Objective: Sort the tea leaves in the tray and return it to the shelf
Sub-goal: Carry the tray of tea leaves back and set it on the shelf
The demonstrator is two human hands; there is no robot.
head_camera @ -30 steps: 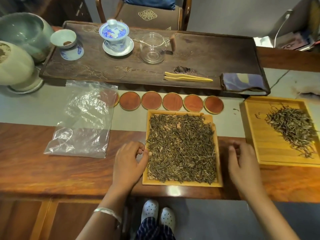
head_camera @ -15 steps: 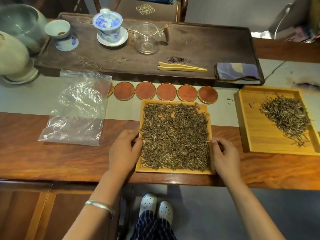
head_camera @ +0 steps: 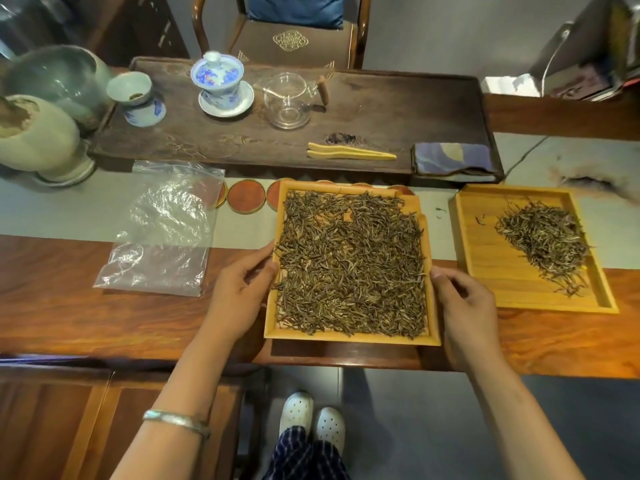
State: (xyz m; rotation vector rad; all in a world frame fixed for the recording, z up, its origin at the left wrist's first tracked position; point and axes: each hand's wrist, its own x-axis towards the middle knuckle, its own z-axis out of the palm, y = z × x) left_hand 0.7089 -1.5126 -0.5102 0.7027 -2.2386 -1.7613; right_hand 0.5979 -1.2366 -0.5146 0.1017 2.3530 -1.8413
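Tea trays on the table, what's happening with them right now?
A person grips the full tray of tea leaves by its sides, left hand and right hand, its far edge covering some coasters. A second tray to its right holds a smaller pile.

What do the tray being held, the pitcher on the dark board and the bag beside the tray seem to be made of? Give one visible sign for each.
Tray: pale wood or bamboo, matte; yellow tone with faint grain.
Pitcher: clear glass, glossy; the board shows through it.
Bag: thin clear plastic; crinkled with shiny highlights.
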